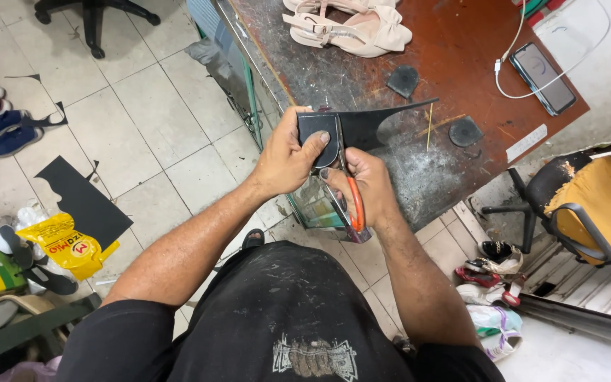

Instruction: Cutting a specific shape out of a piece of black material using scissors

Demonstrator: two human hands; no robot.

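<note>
So the black rubber sheet (362, 127) is held up just over the near edge of the workbench (419, 64), between both hands. The left hand (288, 159) is clamped around a rounded heel-shaped piece (318, 134) at the sheet's left end, thumb pressed on its face. The right hand (365, 187) is closed around the orange-handled scissors (353, 205), blades pointing up into the sheet right beside that rounded piece.

Progress-wise, I'd guess he's mid-cut: the curve looks partly traced but the piece still seems joined to the long tail of sheet that tapers off to the right. Two similar dark rounded pieces (403, 80) (465, 132) already lie on the bench, so some are apparently done. A bigger black offcut (83, 201) with bites out of it lies on the tiled floor to the left, so there's plenty of material.

Containers: not much. There's a glass-sided cabinet (316, 205) under the bench edge, near his hands, but I can't tell what's in it. A yellow plastic bag (68, 247) sits on the floor at the left, contents hidden.

Farther off, a pair of beige sandals (351, 28) on the far side of the bench, a phone (542, 78) on a white cable to the right, and shoes (493, 272) heaped on the floor by a yellow-seated chair (595, 205).
</note>
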